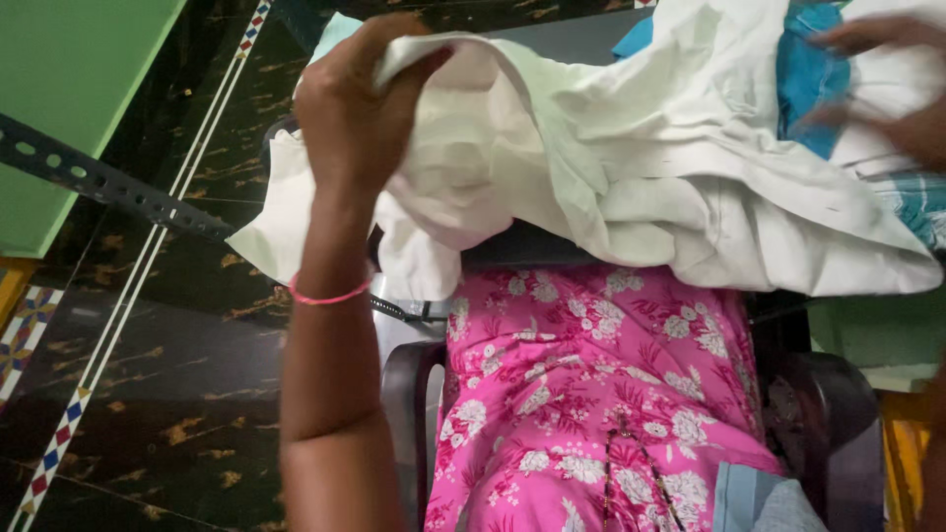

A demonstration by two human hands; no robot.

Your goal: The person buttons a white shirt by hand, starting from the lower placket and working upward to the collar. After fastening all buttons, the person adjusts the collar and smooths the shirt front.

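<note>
Dark marbled floor (148, 394) with tiled border strips, green wall behind. Left hand (360, 108) has its grip bunched on the white cloth (611, 148), held above the pink floral lap (581, 394). Right hand (887, 89), blurred, rests on the cloth beside a blue fabric (803, 69); grip unclear. Risk: loose folds may slide off the lap onto the floor.

cloth (631, 167) over lap, chair (409, 394) beneath

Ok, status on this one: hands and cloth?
Left hand gripping white cloth, lifted. Right hand blurred, on the pile by blue cloth. Nothing in the way.
</note>
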